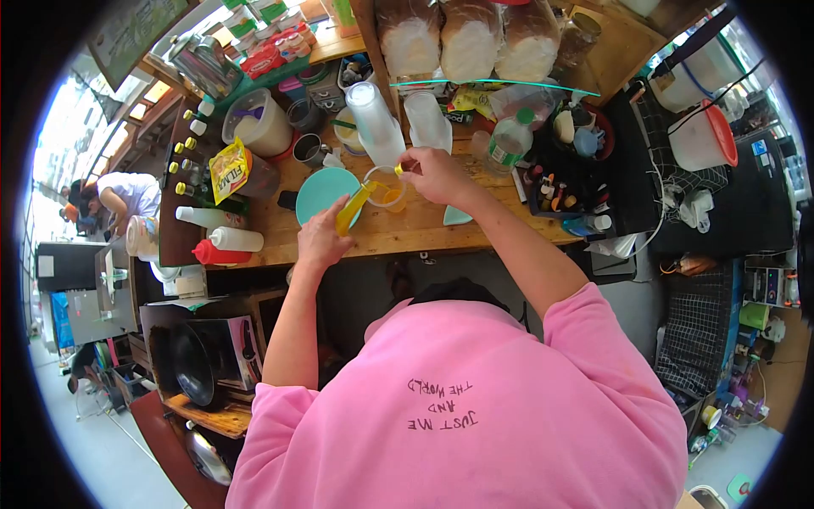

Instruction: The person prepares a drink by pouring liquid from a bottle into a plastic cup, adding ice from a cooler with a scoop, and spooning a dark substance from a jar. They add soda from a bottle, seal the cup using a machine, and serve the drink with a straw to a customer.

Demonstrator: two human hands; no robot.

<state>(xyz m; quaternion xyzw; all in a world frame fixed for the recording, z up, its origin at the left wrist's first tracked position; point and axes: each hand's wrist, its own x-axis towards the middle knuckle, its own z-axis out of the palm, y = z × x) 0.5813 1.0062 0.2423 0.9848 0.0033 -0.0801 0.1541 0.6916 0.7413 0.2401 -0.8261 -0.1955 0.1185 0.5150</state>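
Over the wooden counter [441, 229], my left hand [324, 237] is closed around a yellow tool [354, 206], tilted up toward a clear plastic cup [388, 193]. Orange-yellow contents show inside the cup. To the cup's right, my right hand [432, 176] pinches a small yellow item [399, 170] above the cup's rim. A turquoise round plate or lid [326, 193] lies just beyond my left hand. Behind the cup lies a stack of clear cups [373, 119], and a second stack [426, 123] is beside it. A small teal piece [456, 216] is below my right wrist.
White [236, 239] and red [212, 252] squeeze bottles lie at the counter's left end, near a yellow packet [229, 170]. A green-capped bottle [510, 140] and a black organizer [560, 187] are at the right. Another person [127, 197] is far left.
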